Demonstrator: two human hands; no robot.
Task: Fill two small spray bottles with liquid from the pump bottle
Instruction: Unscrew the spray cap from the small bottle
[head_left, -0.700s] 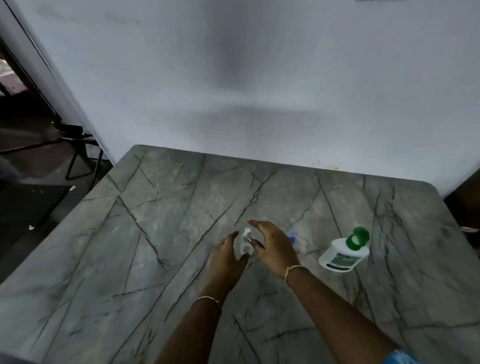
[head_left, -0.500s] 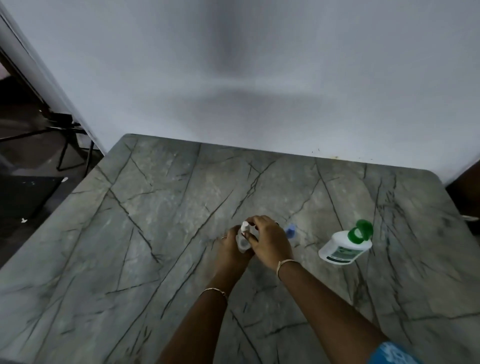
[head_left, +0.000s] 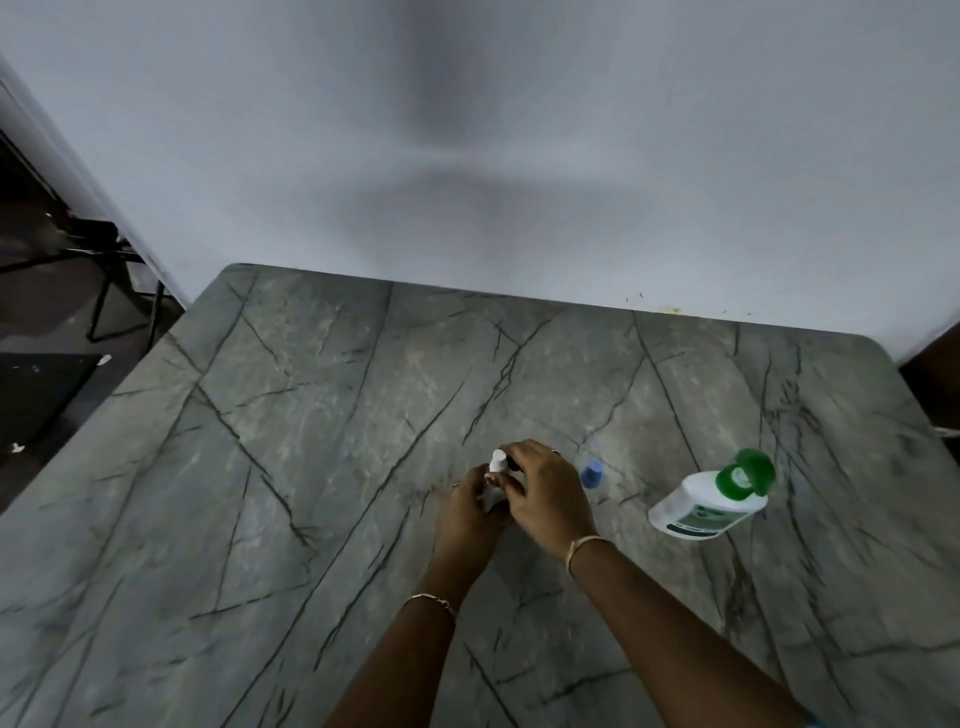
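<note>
Head view, single frame. Small spray bottle (head_left: 497, 464) is held between both hands above the middle of the table (head_left: 311, 441); only its white top and a little of the pale body are visible, the rest is covered by fingers. Left hand (head_left: 467, 514) is wrapped round the lower body of the bottle from the near left, fingers curled, a ring seen on one finger. Right hand (head_left: 548, 493) is arched over from the right, its fingertips closed on the upper part of the bottle just below the white top. Whether the top is seated or loose cannot be told.

Blue item (head_left: 592, 474) is noted on the table just right of the right hand, not touched; too small and blurred to tell cap from bottle. Pump bottle (head_left: 698, 509), white with a green top, is standing on the table further right, well apart from both hands; its green lid appears flipped open.

A thin bracelet (head_left: 582, 545) is worn on each wrist. Table surface is grey with dark veins and is set against a white wall (head_left: 519, 130). A dark stand (head_left: 119, 270) is seen on the floor at far left.
</note>
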